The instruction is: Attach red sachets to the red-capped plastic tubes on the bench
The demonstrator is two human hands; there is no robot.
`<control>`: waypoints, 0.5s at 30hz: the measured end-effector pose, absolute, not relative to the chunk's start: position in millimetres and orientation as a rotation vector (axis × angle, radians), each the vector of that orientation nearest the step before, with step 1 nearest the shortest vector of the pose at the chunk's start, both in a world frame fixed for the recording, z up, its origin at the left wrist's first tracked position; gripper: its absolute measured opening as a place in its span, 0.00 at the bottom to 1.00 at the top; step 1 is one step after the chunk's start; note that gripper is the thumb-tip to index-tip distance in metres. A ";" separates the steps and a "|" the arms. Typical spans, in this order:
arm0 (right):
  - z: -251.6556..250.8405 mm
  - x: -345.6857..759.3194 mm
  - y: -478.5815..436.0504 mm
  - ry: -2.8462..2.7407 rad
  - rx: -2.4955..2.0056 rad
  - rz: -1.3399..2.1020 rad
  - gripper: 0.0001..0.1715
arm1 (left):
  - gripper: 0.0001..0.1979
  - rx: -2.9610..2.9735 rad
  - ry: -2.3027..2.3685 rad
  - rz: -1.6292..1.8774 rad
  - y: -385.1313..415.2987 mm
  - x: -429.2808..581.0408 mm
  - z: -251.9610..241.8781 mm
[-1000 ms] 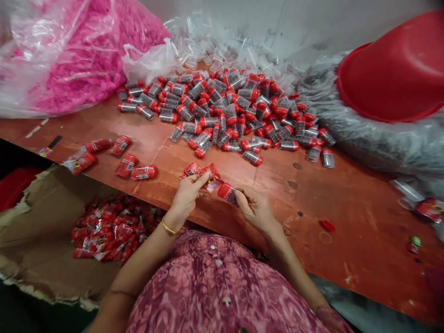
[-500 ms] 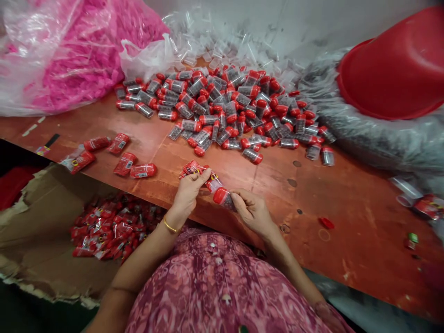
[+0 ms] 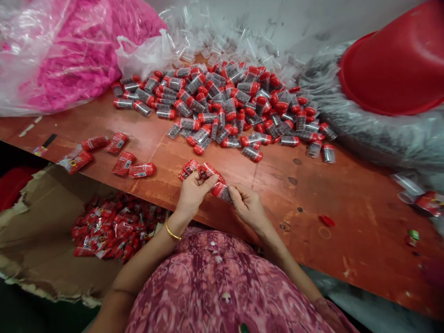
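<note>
Just over the near edge of the table [image 3: 347, 194], a small vial [image 3: 222, 190] lies slantwise between both hands. Its long axis runs from upper left to lower right, red cap toward the left hand [image 3: 192, 194], clear end toward the right hand [image 3: 248, 206]. Both hands' fingers are closed on it, pinching cap and body; the clear tube shows dark contents.

Soft even indoor light, faint shadows, wide-angle bending at edges, slight blur throughout
</note>
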State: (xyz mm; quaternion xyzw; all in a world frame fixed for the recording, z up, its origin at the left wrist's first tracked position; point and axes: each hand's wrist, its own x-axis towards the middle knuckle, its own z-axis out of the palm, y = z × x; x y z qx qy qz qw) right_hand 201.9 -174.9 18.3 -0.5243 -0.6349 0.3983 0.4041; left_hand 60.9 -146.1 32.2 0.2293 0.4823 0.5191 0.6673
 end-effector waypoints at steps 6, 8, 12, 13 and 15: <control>10.4 195.8 -171.3 -1.560 -1.324 0.799 0.15 | 0.20 0.445 1.037 1.185 -148.5 68.6 25.7; 8.2 192.9 -170.9 -1.564 -1.333 0.783 0.14 | 0.19 0.408 1.039 1.189 -150.0 71.5 24.2; 2.9 183.9 -168.9 -1.448 -1.371 0.825 0.13 | 0.20 0.299 1.033 1.236 -152.7 78.9 22.1; 1.2 181.6 -167.8 -1.398 -1.376 0.835 0.12 | 0.20 0.281 1.025 1.241 -152.7 80.0 22.3; -2.6 178.0 -165.7 -1.313 -1.363 0.884 0.10 | 0.19 0.274 1.005 1.241 -151.3 79.8 23.7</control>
